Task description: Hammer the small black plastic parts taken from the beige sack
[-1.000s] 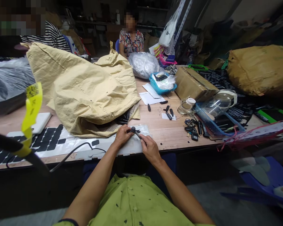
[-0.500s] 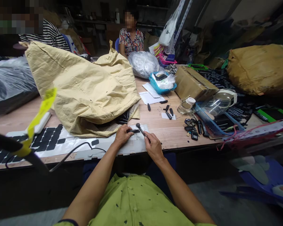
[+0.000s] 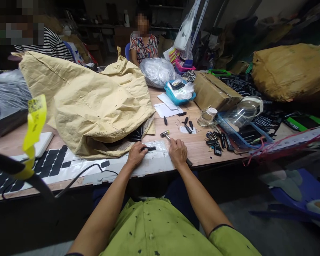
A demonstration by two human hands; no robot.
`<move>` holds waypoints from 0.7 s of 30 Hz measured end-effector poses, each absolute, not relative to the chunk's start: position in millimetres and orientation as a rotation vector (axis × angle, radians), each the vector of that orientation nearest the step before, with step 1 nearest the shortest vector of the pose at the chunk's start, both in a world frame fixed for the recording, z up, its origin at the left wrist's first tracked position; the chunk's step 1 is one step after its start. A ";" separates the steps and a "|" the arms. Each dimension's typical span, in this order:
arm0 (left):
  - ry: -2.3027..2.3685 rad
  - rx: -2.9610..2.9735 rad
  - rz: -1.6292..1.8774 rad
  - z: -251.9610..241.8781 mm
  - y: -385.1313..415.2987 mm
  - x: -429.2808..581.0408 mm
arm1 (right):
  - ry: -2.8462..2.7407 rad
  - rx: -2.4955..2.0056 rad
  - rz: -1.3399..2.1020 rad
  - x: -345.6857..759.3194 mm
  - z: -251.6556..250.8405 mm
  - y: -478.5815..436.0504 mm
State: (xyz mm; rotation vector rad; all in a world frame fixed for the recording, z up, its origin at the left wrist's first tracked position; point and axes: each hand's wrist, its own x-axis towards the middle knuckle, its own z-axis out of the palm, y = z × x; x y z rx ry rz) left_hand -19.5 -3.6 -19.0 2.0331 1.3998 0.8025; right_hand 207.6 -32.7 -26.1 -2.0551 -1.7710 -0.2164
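Observation:
My left hand [image 3: 135, 154] is closed, thumb and fingers pinching one end of a slim black piece [image 3: 150, 148] just above a clear plastic sheet [image 3: 162, 151]. The exact kind of the black piece is too small to make out. To its right, my right hand [image 3: 178, 153] curls over the handle of a small hammer [image 3: 165, 134]. The hammer lies low at the table surface, its metal head beyond my fingers and the dark handle end showing below my palm. My palm hides the middle of the handle.
A large beige cloth sack [image 3: 104, 106] with black pieces at its mouth stands left of centre. Black handles [image 3: 186, 124], keys [image 3: 214, 142], a glass jar [image 3: 207, 117] and a blue basket [image 3: 242, 131] lie to the right. Two people sit across the table [image 3: 197, 149].
My right hand has moved right and turned over, bringing the hammer from above the black piece down to the table. My left hand stays on the black piece. The view has shifted slightly.

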 end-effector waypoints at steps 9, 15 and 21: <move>1.417 2.067 0.786 -14.3 0.4 -21.4 | -1.778 -2.038 -0.250 205.4 -28.5 -29.4; 1.130 1.998 0.725 8.1 -62.9 -33.5 | -1.768 -2.065 -0.207 200.2 -25.8 -29.0; 0.974 1.793 0.308 -25.1 -140.3 -34.7 | -1.776 -2.095 -0.230 198.0 -21.2 -30.4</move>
